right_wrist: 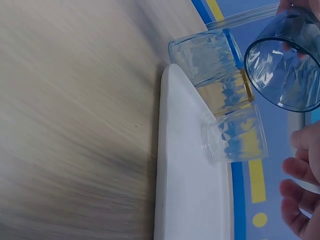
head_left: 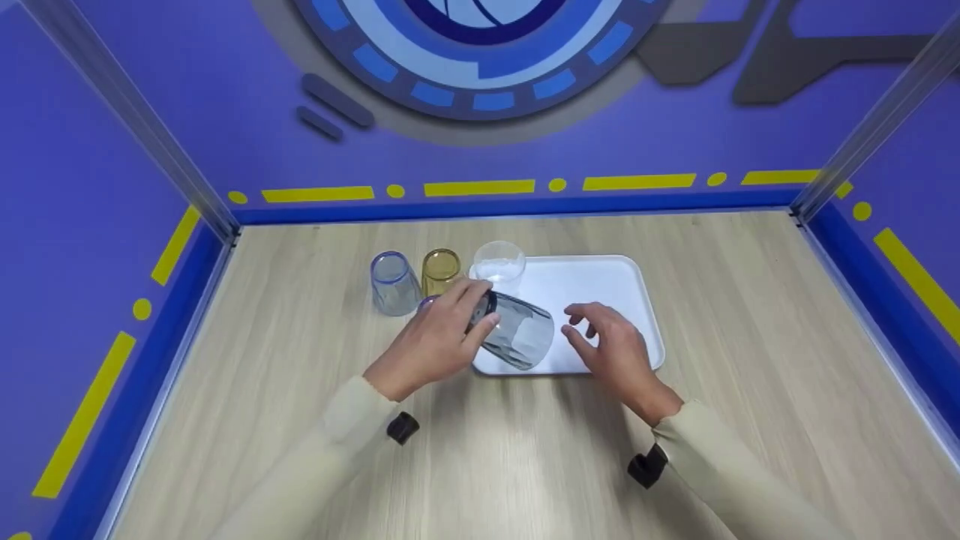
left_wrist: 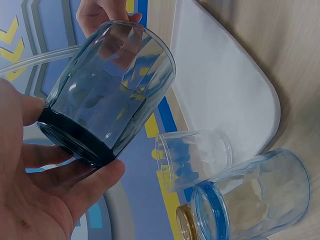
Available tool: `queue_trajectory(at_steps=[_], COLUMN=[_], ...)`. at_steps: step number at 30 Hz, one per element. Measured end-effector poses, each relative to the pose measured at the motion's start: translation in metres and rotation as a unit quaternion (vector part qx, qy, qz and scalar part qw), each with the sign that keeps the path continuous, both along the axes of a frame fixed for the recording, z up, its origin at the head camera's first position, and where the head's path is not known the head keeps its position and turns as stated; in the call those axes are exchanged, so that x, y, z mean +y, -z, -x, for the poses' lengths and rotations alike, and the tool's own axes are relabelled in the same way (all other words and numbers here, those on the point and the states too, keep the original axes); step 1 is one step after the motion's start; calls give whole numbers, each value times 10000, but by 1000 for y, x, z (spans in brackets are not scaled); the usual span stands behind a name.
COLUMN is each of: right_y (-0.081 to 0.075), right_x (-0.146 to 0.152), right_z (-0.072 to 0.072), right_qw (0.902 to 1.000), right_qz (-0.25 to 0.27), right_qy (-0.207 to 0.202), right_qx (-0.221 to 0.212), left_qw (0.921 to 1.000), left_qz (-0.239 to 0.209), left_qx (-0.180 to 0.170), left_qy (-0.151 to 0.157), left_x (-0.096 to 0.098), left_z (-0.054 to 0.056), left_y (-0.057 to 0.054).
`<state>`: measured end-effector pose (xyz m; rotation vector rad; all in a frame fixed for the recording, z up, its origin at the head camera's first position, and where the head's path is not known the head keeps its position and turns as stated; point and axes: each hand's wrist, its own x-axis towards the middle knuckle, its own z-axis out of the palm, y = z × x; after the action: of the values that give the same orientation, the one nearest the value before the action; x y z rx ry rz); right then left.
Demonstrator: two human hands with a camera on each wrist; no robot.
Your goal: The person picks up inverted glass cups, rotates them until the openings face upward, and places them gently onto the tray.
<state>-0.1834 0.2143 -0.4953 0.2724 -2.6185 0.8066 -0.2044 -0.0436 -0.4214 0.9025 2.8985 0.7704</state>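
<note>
Over the tray's left part, my left hand point(head_left: 435, 341) grips a smoky blue-grey glass point(head_left: 525, 334) round its thick dark base. The glass is tilted, its wide mouth pointing right toward my right hand point(head_left: 611, 349). That hand hovers above the white tray point(head_left: 581, 281) with fingers loosely bent, apart from the glass and holding nothing. A clear glass point(head_left: 499, 264) stands at the tray's back left corner. Left of the tray are an amber glass point(head_left: 441, 271) and a blue-rimmed glass point(head_left: 395, 285). Another blue-rimmed glass point(left_wrist: 255, 200) is mostly hidden by my left hand in the head view.
The wooden tabletop point(head_left: 300, 450) extends around the tray on every side. Blue-purple panels point(head_left: 480, 157) with yellow marks close off the back and both sides. Metal posts point(head_left: 862, 127) stand at the back corners.
</note>
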Motion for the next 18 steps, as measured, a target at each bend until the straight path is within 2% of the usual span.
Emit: queue_trajectory(at_steps=[9, 18], right_y=[-1, -4], right_x=[-2, -4], right_z=[-1, -1], right_qw=[9996, 9995], right_qz=[-57, -144], right_qy=[-275, -204], right_qx=[-105, -206], left_qw=[9996, 9996], left_qz=[56, 0], left_qx=[-254, -229], left_qy=[108, 183], left_x=[4, 8], left_z=[-2, -3], left_y=[0, 1])
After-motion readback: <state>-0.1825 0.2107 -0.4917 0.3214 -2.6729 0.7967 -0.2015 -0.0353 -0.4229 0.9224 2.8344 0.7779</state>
